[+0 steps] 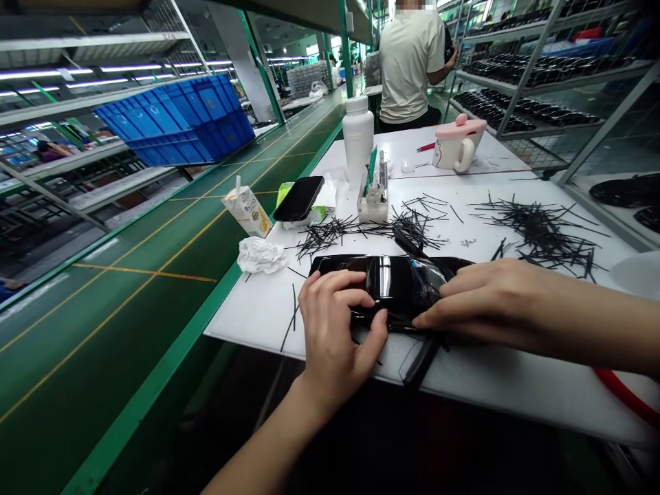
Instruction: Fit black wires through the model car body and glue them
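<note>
Glossy black plastic shell (392,289) lies near the front edge of the white board (247,313), braced from both sides so it can't shift: left hand (335,330) curled, gripping its left part; right hand (495,302) open, fingers flat on its right end. Shell curved, shiny. Loose black bristles (541,234) scattered behind.

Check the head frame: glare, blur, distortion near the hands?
Head view: strong wide-angle bowing, with the metal shelving and green workbench stretching and leaning toward the frame edges. Head view: overhead tube lights blow out to white, and a bright vertical glare streak sits on the glossy black moulded part. Head view: left hand and right hand look sharp, no obvious motion blur.
</note>
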A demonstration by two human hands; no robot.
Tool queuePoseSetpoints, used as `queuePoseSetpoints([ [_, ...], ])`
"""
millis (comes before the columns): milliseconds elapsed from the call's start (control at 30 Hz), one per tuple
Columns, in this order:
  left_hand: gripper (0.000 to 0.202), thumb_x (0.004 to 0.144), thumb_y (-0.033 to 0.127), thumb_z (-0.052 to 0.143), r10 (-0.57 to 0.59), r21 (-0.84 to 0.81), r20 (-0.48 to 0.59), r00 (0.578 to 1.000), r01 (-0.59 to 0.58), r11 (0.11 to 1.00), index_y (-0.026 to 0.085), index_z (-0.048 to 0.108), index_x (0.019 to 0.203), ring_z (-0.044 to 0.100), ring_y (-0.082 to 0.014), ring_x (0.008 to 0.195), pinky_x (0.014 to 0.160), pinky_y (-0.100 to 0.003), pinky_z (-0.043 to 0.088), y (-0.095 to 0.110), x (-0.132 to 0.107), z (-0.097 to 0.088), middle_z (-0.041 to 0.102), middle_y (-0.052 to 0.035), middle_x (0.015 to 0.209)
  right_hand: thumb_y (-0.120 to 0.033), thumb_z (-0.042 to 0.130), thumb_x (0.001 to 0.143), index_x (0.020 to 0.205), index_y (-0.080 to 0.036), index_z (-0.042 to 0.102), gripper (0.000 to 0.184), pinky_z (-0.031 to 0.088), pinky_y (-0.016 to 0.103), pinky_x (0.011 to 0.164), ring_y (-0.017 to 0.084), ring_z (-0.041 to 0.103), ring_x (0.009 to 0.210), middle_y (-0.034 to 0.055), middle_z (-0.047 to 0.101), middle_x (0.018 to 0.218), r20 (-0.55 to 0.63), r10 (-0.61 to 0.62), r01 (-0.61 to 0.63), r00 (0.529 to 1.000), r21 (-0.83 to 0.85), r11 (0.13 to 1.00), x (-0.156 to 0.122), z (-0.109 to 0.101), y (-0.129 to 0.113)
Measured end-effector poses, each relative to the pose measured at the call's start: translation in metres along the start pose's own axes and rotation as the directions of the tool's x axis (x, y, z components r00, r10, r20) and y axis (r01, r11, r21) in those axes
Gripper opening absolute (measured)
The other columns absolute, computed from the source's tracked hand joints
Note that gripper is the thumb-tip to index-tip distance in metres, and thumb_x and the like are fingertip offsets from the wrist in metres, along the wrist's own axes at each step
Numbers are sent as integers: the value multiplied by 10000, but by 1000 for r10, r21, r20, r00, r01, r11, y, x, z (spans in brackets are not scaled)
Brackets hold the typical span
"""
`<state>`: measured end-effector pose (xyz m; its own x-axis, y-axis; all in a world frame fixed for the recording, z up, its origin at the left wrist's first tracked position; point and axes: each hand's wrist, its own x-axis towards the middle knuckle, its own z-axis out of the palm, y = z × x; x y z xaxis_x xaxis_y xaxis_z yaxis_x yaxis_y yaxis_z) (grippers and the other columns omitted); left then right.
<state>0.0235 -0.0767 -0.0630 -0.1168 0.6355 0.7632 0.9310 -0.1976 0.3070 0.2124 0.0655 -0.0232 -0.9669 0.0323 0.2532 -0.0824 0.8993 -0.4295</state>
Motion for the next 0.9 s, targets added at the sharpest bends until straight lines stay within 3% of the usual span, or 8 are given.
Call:
queuePoseSetpoints([
  [133,215,819,126,646,-2,-25,-4,1000,2,1000,219,484,925,586,-238,1051,1051,-511,370,0,0,-1,632,-76,1072,-166,456,984,1097,-242,728,304,460,242,651,152,689,738,33,739,874,36,17,-19,999,33,999,-2,0,-2],
  [233,218,814,143,657,10,-25,2,1000,-10,1000,219,490,933,585,-243,1068,1060,-504,362,0,0,-1,636,-77,1080,-138,471,963,1096,-252,728,312,439,248,604,154,676,673,26,728,805,33,21,-19,999,-68,997,-3,2,-4],
  [567,257,807,209,672,17,85,20,1000,-19,996,221,521,1015,571,-287,1174,1089,-508,342,2,1,3,656,-91,1127,-54,539,818,1042,-256,724,353,165,312,447,165,526,364,-19,607,482,66,62,-24,996,-465,885,6,12,-11],
  [900,250,802,227,685,17,77,17,1000,-18,997,204,541,1005,558,-277,1202,1117,-491,320,2,-2,5,658,-96,1146,19,542,734,973,-236,725,394,136,326,381,191,533,302,-21,612,443,112,61,-5,992,-443,896,10,8,-13],
])
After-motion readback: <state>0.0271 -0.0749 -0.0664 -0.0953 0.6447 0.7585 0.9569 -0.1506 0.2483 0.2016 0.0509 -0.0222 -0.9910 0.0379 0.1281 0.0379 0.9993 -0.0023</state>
